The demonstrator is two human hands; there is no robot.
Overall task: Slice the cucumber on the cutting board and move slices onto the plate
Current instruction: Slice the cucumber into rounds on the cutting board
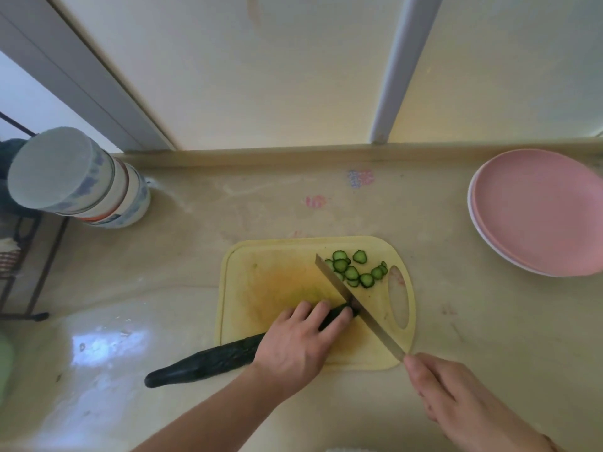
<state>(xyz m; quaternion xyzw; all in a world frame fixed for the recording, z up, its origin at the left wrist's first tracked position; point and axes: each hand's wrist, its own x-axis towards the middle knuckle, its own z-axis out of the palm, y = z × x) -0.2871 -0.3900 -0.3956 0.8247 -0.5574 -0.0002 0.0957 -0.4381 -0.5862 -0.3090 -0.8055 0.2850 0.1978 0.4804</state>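
left hand [295, 340] pressed down over the cucumber [208, 363] near its cut end, fingers curled round it, likely to stop it rolling and keep the fingertips behind the knife [355, 305]; right hand [456, 396] gripped the knife handle at the near right, blade running diagonally across the cutting board [313, 301] and sitting on the cucumber's cut end just right of the fingers. most of the cucumber lay uncut, trailing left off the board onto the counter [163, 262]. cucumber slices [354, 269] sat piled on the far right of the board beyond the blade, well apart from the pink plate [538, 210] at far right, which held none yet.
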